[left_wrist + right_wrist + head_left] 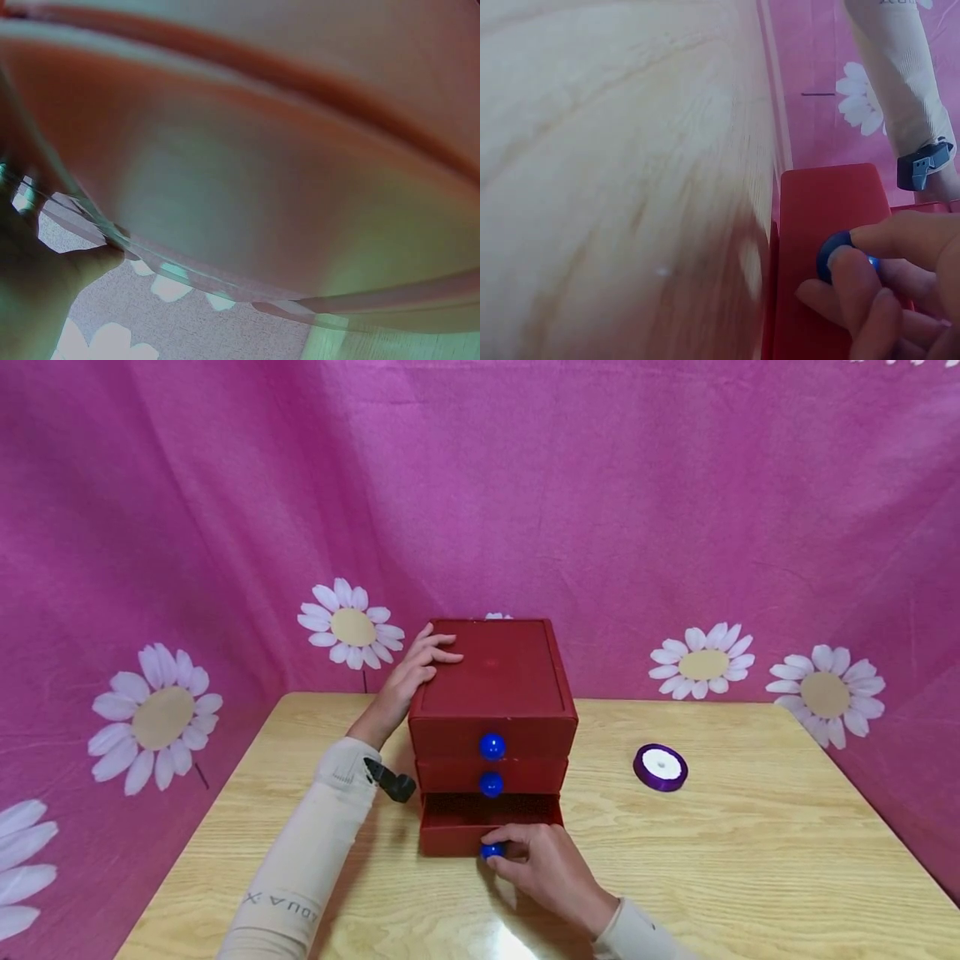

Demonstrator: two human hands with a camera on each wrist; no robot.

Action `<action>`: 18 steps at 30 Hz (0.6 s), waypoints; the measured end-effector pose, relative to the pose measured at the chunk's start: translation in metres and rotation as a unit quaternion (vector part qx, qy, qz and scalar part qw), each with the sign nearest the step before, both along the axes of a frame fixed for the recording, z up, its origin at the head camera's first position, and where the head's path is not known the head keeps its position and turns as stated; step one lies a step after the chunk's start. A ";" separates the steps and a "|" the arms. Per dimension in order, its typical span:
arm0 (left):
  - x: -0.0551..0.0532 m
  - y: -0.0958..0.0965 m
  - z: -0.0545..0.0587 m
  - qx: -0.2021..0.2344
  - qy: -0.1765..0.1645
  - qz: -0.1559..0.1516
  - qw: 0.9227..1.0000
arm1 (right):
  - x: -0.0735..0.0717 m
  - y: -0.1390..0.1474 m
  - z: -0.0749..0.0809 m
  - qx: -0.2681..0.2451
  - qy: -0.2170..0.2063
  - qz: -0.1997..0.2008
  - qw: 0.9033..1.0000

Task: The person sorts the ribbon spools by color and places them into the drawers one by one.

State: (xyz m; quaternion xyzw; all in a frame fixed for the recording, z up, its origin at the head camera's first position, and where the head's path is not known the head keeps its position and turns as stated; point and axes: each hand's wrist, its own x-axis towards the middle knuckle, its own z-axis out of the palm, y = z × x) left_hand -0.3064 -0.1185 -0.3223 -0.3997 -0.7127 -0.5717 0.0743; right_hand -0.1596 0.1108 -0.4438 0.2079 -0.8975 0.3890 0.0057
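A red cabinet point(491, 672) with three stacked drawers stands on the table, each drawer bearing a blue round knob. Its bottom drawer point(450, 841) is pulled partly out, and the inside looks dark. My right hand point(551, 868) pinches the bottom drawer's blue knob point(832, 251) between thumb and fingers, as the right wrist view also shows. My left hand point(412, 672) rests on the cabinet's upper left edge, fingers spread over the top. In the left wrist view the cabinet's side fills most of the picture, with the left hand point(37, 277) at the far left.
To the right of the cabinet lies a spool of purple ribbon point(661, 767) with a white centre. Behind the wooden table point(750, 843) hangs a pink cloth point(600, 510) printed with white daisies. The upper two drawers are closed.
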 end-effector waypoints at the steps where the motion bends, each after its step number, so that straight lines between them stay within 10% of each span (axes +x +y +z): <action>1: 0.000 0.000 0.000 0.000 -0.002 0.000 1.000 | 0.001 0.000 0.000 -0.001 -0.004 0.001 1.000; 18: -0.001 -0.001 0.000 0.002 -0.007 -0.004 1.000 | 0.015 0.003 0.000 -0.041 -0.035 0.025 0.998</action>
